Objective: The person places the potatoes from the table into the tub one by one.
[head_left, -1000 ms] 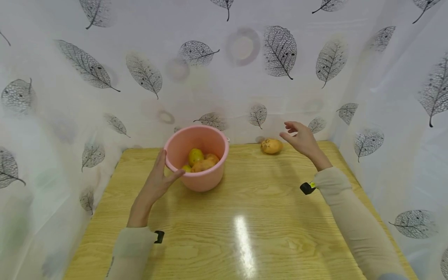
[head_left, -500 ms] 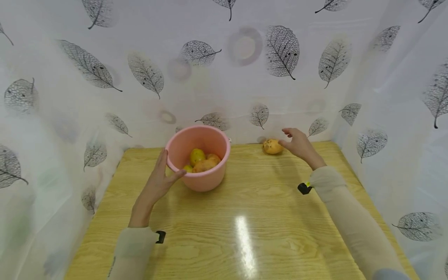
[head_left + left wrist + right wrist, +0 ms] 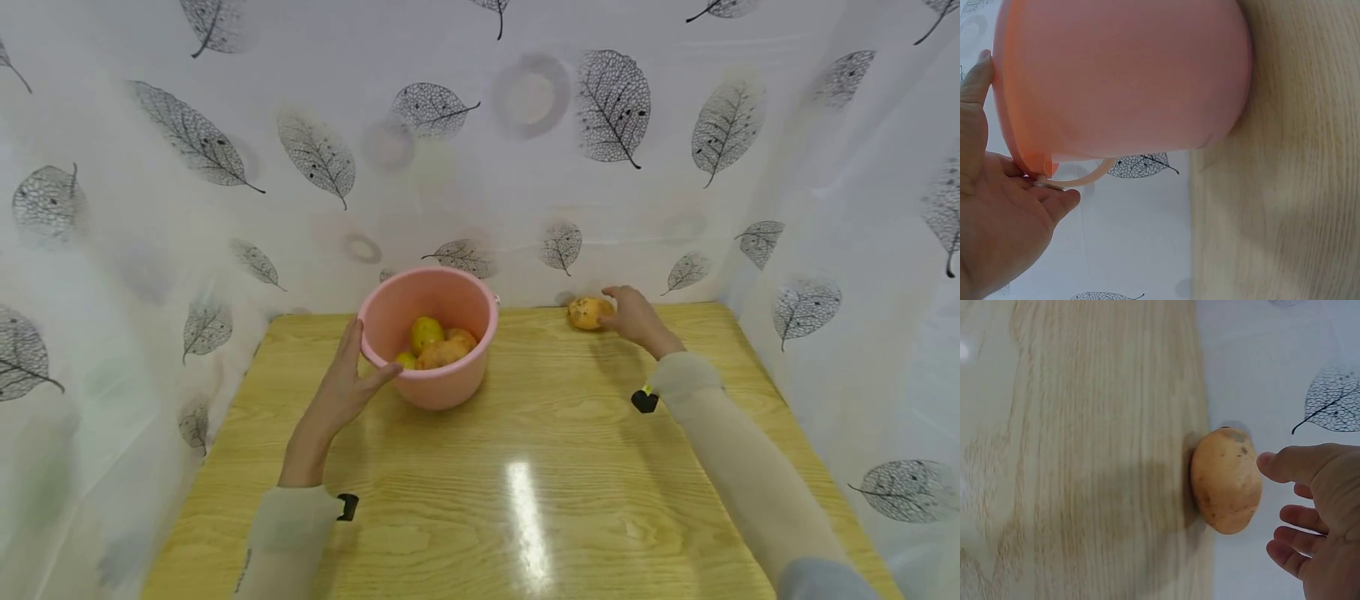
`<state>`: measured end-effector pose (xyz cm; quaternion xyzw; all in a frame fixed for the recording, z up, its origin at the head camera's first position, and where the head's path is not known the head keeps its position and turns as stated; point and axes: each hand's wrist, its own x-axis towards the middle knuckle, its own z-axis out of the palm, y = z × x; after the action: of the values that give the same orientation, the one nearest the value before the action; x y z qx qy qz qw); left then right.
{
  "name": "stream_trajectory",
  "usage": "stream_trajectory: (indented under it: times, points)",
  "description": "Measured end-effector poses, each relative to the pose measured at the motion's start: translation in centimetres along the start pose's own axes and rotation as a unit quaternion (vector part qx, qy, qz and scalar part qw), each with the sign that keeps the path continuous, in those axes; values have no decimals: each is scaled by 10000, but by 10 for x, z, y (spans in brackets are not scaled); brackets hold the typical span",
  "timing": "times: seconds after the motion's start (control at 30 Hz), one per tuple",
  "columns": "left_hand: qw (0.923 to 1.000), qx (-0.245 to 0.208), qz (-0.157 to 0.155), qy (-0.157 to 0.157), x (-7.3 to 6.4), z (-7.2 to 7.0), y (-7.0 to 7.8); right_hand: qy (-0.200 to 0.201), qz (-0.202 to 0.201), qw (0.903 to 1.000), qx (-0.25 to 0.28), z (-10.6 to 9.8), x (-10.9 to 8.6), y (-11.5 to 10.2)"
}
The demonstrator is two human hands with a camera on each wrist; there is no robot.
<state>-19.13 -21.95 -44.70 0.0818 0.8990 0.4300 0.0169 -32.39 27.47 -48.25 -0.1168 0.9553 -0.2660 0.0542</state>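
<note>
A pink bucket [image 3: 442,387] stands on the table with its mouth tilted toward me. My left hand [image 3: 341,396] holds its rim at the left, thumb along the near edge and fingers on the outer side. By the left wrist view, those fingers lie at the handle's mount. A yellow-green fruit [image 3: 427,333] and tan potatoes [image 3: 444,353] are inside the bucket. One potato [image 3: 588,312] lies alone near the table's back edge. Beside it, at its right, is my right hand [image 3: 640,321]. Its fingers are loosely bent, and the right wrist view shows the thumb close to the potato's skin.
The wooden table [image 3: 450,500] runs back to a white sheet [image 3: 465,192] with a dark leaf print, which also hangs at both sides. The bucket's pale curved handle [image 3: 1088,177] hangs down beside the left fingers.
My right hand has come down and left to the lone potato. The left hand stays on the bucket, which has not moved on the table.
</note>
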Motion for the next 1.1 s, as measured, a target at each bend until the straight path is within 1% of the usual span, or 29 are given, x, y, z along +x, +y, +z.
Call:
stream_trajectory:
  times: [0.13,0.23,0.3,0.5,0.67,0.77,0.9,1.1]
  points:
    - [10000,-10,-32,-20,0,0,-1,129,-228,9983,-524,9,5,5]
    - [10000,-3,-39,-24,0,0,0,236,-335,9962,-768,15,7,8]
    - [10000,-10,-17,-16,0,0,0,259,-299,9962,-771,19,8,10]
    - [10000,-16,13,7,0,1,0,84,-4,9981,-616,29,11,12]
    - [10000,-4,55,48,0,2,-2,133,82,9986,-499,33,14,14]
    - [10000,-6,49,39,1,1,-2,160,116,9987,-477,35,17,19]
    - [10000,-38,48,45,0,1,-2,290,114,9981,-529,40,21,24]
    - [10000,-24,4,49,0,1,0,540,143,9971,-522,44,22,25]
